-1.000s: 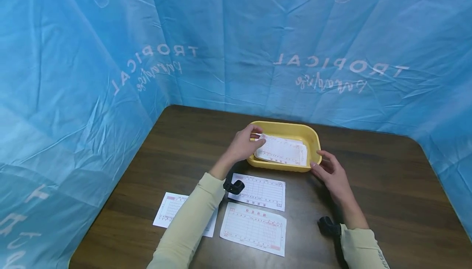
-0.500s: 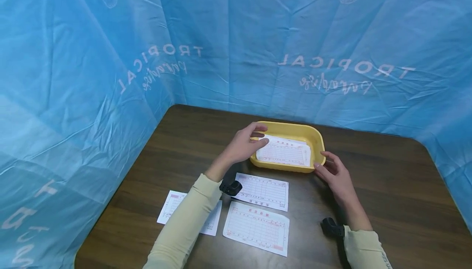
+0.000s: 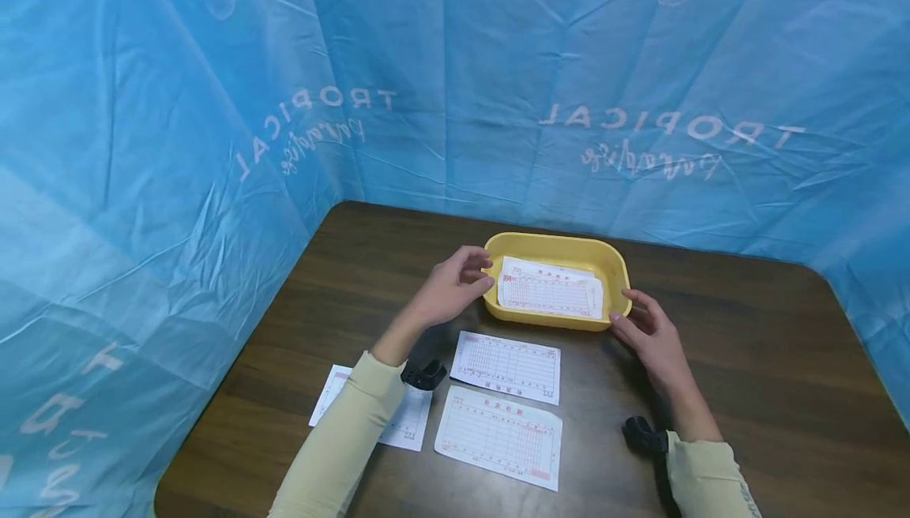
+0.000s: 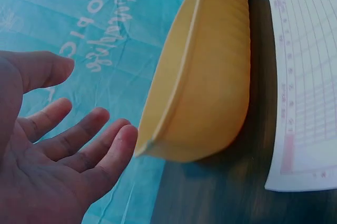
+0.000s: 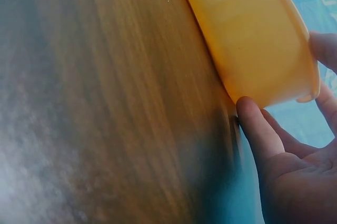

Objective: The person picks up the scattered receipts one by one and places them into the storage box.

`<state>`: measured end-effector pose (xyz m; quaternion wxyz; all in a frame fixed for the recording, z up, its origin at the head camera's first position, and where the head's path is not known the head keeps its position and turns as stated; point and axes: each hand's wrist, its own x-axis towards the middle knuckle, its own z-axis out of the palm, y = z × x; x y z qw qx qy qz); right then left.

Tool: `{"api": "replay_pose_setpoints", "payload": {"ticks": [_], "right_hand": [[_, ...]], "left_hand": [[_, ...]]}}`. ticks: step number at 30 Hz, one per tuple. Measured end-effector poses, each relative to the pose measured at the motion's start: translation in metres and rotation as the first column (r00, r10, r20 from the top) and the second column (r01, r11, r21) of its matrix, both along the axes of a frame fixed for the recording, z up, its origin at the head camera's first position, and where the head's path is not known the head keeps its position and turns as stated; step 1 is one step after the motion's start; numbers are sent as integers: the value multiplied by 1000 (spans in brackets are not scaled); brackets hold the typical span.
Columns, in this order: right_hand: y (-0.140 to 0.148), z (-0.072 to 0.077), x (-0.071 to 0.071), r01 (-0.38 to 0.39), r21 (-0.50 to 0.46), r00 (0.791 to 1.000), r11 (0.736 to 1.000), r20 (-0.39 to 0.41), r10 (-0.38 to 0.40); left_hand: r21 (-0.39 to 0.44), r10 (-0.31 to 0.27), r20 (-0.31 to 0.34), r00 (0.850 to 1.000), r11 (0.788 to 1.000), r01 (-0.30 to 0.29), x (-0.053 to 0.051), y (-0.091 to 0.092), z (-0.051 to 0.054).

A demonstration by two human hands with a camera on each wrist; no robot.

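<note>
A yellow plastic basket (image 3: 550, 320) stands near the back of the table with a stack of printed receipt slips (image 3: 550, 289) inside. My left hand (image 3: 448, 289) is beside the basket's left end, fingers spread and loosely bent, holding nothing. In the left wrist view its fingertips come close to the rim; whether they touch is hard to tell. My right hand (image 3: 654, 340) holds the basket's right front corner, its thumb and fingers on either side of the corner, as the right wrist view also shows on the yellow wall (image 5: 253, 34).
Three receipt slips lie in front of the basket: an upper one (image 3: 506, 366), a lower one (image 3: 499, 439), and a left one (image 3: 408, 423) partly under my left sleeve. Blue printed cloth (image 3: 455, 68) hangs behind and left of the dark wooden table (image 3: 768, 344).
My left hand has drawn back leftward from over the slips in the basket to outside its left rim. The right hand stays at the basket's corner. The view has shifted slightly.
</note>
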<state>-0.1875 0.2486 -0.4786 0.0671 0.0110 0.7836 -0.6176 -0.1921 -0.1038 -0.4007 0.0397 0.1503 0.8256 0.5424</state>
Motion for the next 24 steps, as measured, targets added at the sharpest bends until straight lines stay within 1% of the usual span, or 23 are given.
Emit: {"api": "replay_pose_setpoints", "payload": {"ticks": [3, 8, 12, 15, 18, 21, 24], "right_hand": [[-1, 0, 0, -7, 3, 1000, 1000, -1, 7], [-1, 2, 0, 3, 25, 1000, 1000, -1, -3], [1, 1, 1, 16, 29, 1000, 999, 4, -16], [2, 0, 1, 21, 18, 1000, 1000, 5, -22], [1, -1, 1, 18, 12, 1000, 1000, 1, -18], [-1, -1, 1, 17, 15, 1000, 1000, -5, -17], [-3, 0, 2, 20, 15, 1000, 1000, -12, -20]], "left_hand": [[-12, 4, -1, 1000, 1000, -4, 4, -5, -1], [-66, 11, -25, 1000, 998, -13, 11, -14, -2], [-105, 17, -17, 1000, 994, -19, 22, -21, -2], [-130, 20, 4, 1000, 991, -19, 30, -26, -3], [-159, 47, 5, 999, 986, -46, 34, -34, -5], [-199, 84, 6, 996, 977, -81, 39, -42, -5], [-240, 100, 17, 995, 966, -93, 44, -51, -6]]}}
